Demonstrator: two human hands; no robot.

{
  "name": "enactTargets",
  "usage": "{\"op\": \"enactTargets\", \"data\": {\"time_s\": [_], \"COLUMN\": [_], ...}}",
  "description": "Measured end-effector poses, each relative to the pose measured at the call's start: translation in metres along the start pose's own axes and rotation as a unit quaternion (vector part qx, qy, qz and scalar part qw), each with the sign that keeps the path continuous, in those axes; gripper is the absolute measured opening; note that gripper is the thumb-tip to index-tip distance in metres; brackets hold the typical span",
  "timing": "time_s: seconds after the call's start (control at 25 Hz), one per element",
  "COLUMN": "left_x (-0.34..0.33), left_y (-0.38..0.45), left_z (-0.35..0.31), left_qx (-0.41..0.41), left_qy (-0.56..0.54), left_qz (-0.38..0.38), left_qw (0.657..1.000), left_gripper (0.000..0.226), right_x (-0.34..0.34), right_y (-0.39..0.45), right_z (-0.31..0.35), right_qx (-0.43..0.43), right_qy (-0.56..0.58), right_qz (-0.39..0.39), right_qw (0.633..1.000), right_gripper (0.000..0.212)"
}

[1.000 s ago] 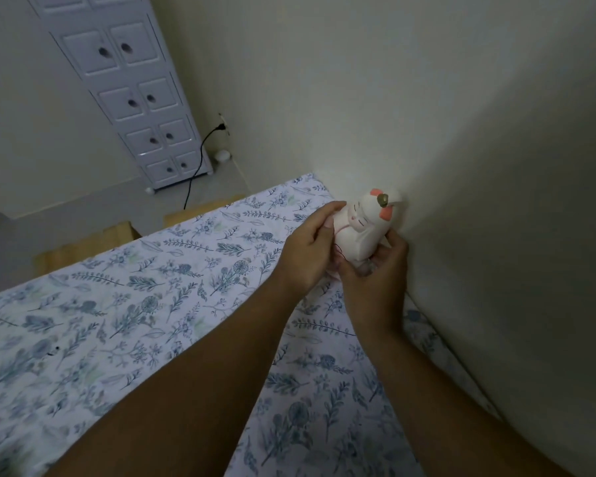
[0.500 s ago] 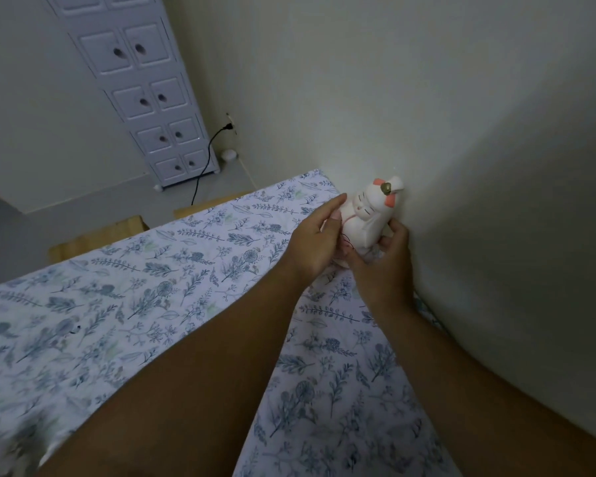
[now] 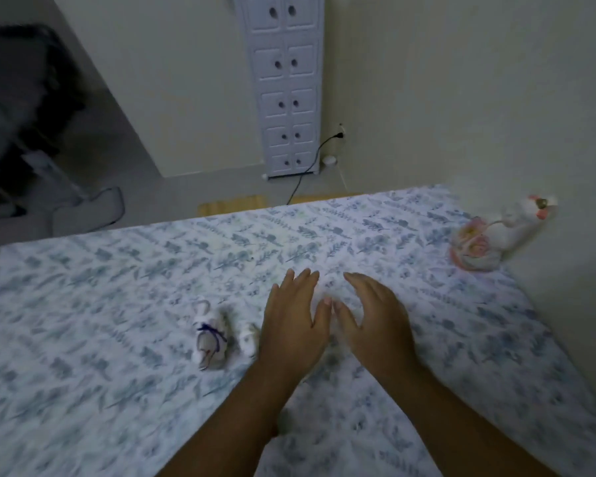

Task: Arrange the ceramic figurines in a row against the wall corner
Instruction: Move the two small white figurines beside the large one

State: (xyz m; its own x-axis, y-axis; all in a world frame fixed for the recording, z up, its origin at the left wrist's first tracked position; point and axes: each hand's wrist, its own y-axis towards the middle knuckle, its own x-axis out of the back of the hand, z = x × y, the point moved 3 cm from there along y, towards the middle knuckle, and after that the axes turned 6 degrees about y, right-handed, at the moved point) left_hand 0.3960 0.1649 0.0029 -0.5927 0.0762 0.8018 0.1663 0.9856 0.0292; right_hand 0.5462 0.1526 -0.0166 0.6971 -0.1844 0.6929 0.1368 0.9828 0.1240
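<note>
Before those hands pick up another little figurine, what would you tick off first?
1. Left hand empty: ok.
2. Right hand empty: ok.
3. White ceramic cat figurine with pink ears placed by the wall: ok, though upright or leaning: cannot tell, blurred.
4. White figurine with purple ribbon within reach, beside the left hand: ok.
5. Small white figurine unobstructed: not ok, left hand partly covers it.

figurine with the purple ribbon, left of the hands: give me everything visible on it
The figurine with the purple ribbon is small, white and glossy, ceramic by its look, with two ear-like loops at its far end and a dark purple ribbon tied round its middle. Motion blur hides finer detail. It appears to lie on the floral bedsheet, close beside a smaller white figurine; contact is unclear. The left hand is near but not touching it.
</note>
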Motion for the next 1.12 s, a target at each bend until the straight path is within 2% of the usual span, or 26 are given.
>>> {"op": "enactTargets", "data": {"time_s": [0.2, 0.32, 0.44, 0.56, 0.68, 0.8, 0.96, 1.12], "left_x": [0.069, 0.067, 0.054, 0.052, 0.049, 0.032, -0.007, -0.077], "left_y": [-0.053, -0.064, -0.066, -0.062, -0.056, -0.042, -0.016, 0.016], "left_z": [0.110, 0.164, 0.186, 0.186, 0.181, 0.157, 0.073, -0.025], "left_qx": [0.081, 0.136, 0.153, 0.162, 0.122, 0.058, -0.010, -0.095], "left_qy": [0.065, 0.030, -0.051, -0.059, -0.066, -0.086, -0.114, -0.118], "left_qz": [-0.052, 0.015, 0.074, 0.066, 0.017, 0.053, 0.092, 0.173], "left_qw": [0.993, 0.990, 0.984, 0.983, 0.990, 0.993, 0.989, 0.973], "left_gripper": [0.064, 0.084, 0.095, 0.089, 0.066, 0.060, 0.052, 0.053], "right_x": [-0.093, -0.132, -0.163, -0.171, -0.152, -0.117, -0.044, 0.045], "right_y": [-0.035, -0.040, -0.038, -0.035, -0.035, -0.038, -0.038, -0.033], "right_z": [0.061, 0.072, 0.071, 0.066, 0.061, 0.039, -0.013, -0.092], "right_qx": [0.017, -0.024, -0.043, -0.026, -0.064, -0.097, -0.135, -0.187], "right_qy": [-0.024, -0.027, -0.036, -0.015, 0.011, 0.020, 0.034, 0.014], "right_qz": [0.169, 0.259, 0.281, 0.249, 0.194, 0.153, 0.053, -0.057], "right_qw": [0.985, 0.965, 0.958, 0.968, 0.979, 0.983, 0.989, 0.981], "right_gripper": [0.063, 0.076, 0.083, 0.071, 0.061, 0.062, 0.062, 0.062]}}
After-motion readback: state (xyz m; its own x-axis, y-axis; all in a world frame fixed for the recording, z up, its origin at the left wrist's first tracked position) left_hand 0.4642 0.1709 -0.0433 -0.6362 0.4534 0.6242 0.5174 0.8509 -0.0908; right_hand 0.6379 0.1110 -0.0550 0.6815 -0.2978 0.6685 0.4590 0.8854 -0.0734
